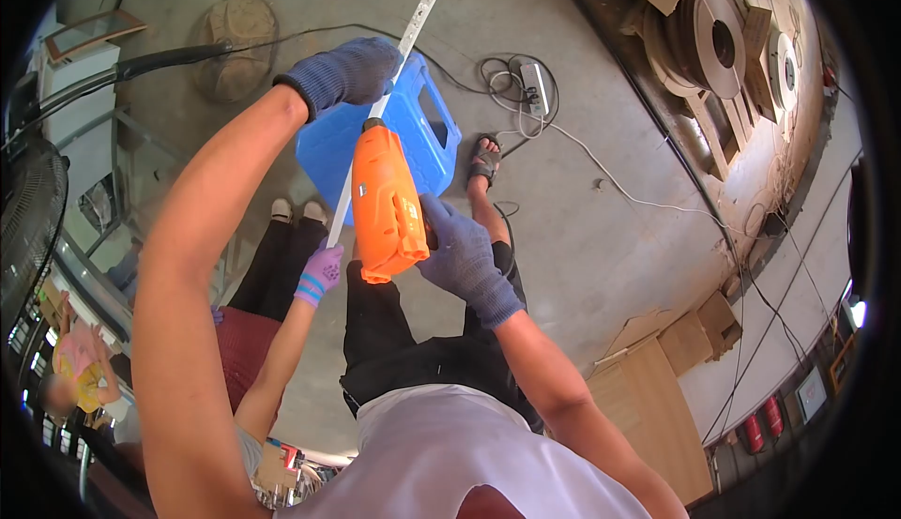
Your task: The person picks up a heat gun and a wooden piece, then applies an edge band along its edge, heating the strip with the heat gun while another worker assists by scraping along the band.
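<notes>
A pale shirt (450,453) lies nearest the camera, with bare forearms reaching up on both sides and dark trousers (408,359) below it. The left hand (345,73), in a dark blue glove, is closed on a long white strip (419,14) near its upper part; its fingertips are partly hidden. The right hand (465,256), in a greyish-blue glove, is wrapped around the handle of an orange power drill (383,205), though the body of the drill hides some of its fingers. The drill's dark nose points at the strip, just below the left hand; I cannot tell whether they touch. A co-worker's hand (320,273), in a purple glove, grips the strip's lower end, left of the drill. Under the strip and drill, a blue plastic stool (328,151) stands on the grey floor (582,256). Near the sandalled foot (484,160), a white power strip (535,89) lies among looped cords
</notes>
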### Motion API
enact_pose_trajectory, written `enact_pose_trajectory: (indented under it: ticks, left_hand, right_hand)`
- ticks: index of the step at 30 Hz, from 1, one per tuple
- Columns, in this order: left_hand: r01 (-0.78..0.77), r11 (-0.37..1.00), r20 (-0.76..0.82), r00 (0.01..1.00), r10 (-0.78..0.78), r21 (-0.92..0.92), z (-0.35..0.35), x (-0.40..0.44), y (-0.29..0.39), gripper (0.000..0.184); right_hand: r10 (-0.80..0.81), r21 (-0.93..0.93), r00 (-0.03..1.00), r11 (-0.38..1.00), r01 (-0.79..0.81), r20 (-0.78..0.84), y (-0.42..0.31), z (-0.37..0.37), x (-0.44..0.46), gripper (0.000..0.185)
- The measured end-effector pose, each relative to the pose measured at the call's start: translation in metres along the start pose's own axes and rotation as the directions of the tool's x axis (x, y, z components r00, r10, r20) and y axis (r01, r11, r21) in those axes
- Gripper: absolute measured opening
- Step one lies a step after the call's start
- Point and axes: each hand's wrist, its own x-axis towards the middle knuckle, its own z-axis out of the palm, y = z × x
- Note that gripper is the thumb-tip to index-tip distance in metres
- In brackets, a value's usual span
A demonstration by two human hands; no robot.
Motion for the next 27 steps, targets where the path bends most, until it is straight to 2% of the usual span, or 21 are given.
enact_pose_trajectory:
  ticks: [14,17,20,23,27]
  left_hand:
    - [-0.009,1.0,0.099,0.995,0.007,0.018,-0.002,0.012,-0.003,0.025]
    - [-0.008,0.998,0.07,0.997,0.012,-0.058,-0.003,0.011,-0.006,0.026]
    - [-0.107,0.98,-0.142,0.986,0.083,-0.167,0.004,0.005,-0.014,0.02]
    - [-0.073,0.977,-0.105,0.993,0.052,-0.202,0.0,0.003,-0.013,0.018]
    - [-0.126,0.981,0.001,0.992,0.128,-0.147,-0.008,0.005,-0.01,0.015]
  right_hand:
    - [-0.016,-0.017,0.999,1.0,0.016,-0.029,0.002,0.001,0.004,0.052]
    - [-0.022,-0.015,0.999,1.0,0.022,-0.029,-0.001,-0.002,0.005,0.05]
    - [-0.034,0.0,0.999,0.999,0.035,-0.026,-0.005,-0.006,0.004,0.047]
    - [-0.048,-0.006,0.999,0.999,0.048,-0.025,-0.006,-0.007,0.0,0.045]
    - [-0.035,0.003,0.999,0.999,0.035,-0.017,-0.007,-0.005,-0.004,0.044]
